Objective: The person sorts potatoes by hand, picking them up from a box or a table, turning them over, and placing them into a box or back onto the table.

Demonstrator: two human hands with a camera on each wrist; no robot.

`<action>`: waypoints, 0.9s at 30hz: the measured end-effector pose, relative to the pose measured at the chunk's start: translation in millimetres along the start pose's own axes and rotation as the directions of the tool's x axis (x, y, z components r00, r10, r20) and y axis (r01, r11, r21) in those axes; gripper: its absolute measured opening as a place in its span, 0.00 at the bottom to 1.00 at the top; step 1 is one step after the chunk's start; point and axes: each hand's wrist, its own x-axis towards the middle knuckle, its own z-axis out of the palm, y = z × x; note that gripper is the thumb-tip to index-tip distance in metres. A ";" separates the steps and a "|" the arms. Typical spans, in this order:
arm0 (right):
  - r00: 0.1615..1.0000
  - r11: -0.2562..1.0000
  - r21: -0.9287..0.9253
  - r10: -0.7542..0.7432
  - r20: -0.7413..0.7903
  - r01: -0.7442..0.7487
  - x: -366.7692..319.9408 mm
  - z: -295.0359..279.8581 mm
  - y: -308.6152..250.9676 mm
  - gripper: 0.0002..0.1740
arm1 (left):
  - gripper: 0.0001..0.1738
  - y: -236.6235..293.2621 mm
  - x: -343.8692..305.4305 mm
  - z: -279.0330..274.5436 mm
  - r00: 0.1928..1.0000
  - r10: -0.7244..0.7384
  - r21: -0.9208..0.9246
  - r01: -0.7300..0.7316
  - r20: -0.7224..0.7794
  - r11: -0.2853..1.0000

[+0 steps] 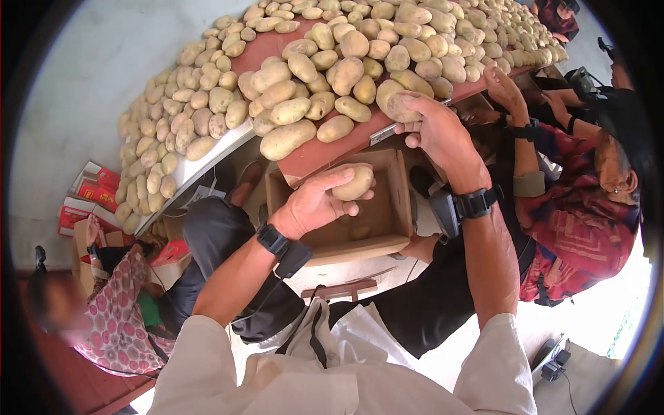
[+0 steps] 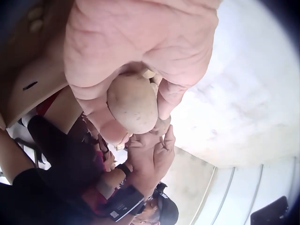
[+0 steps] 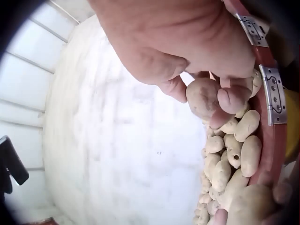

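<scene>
Two potatoes are half-hidden: left grip (image 1: 311, 204) clasps pale potato (image 1: 354, 183) (over box (image 1: 400, 194)), right grip (image 1: 439, 135) clasps darker potato (image 1: 401, 105).

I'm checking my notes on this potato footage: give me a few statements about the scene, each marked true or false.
1. The left hand holds a potato above the cardboard box. True.
2. The right hand is empty. False: it grips a second potato at the table edge.
3. The table carries a heap of potatoes. True.
4. The cardboard box is filled to the brim. False: its inside is mostly bare.
</scene>
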 end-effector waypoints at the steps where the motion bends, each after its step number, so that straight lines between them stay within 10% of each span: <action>1: 1.000 1.000 0.021 -0.016 -0.021 0.016 8.5 -2.5 -0.2 0.25 | 0.27 4.0 1.1 -3.1 1.000 0.011 0.019 -0.011 0.002 1.000; 15: 0.982 0.975 0.123 -0.174 -0.073 0.182 72.0 8.1 -5.9 0.45 | 0.29 20.7 -6.0 -4.3 0.996 0.071 -0.060 -0.073 -0.045 0.996; 18: 0.967 0.976 0.029 -0.212 -0.142 0.218 60.0 13.3 -8.9 0.37 | 0.31 24.6 -6.0 0.8 0.994 0.105 -0.023 -0.105 -0.033 0.994; 23: 0.986 0.854 -0.503 -0.063 0.152 0.132 17.6 45.6 -22.2 0.20 | 0.33 27.6 2.1 -5.5 0.991 0.131 -0.017 -0.130 0.017 0.991; 27: 0.962 0.791 -0.583 -0.027 0.272 0.187 5.4 62.8 7.5 0.22 | 0.35 21.5 7.6 -6.2 0.961 0.277 0.105 -0.275 -0.002 0.956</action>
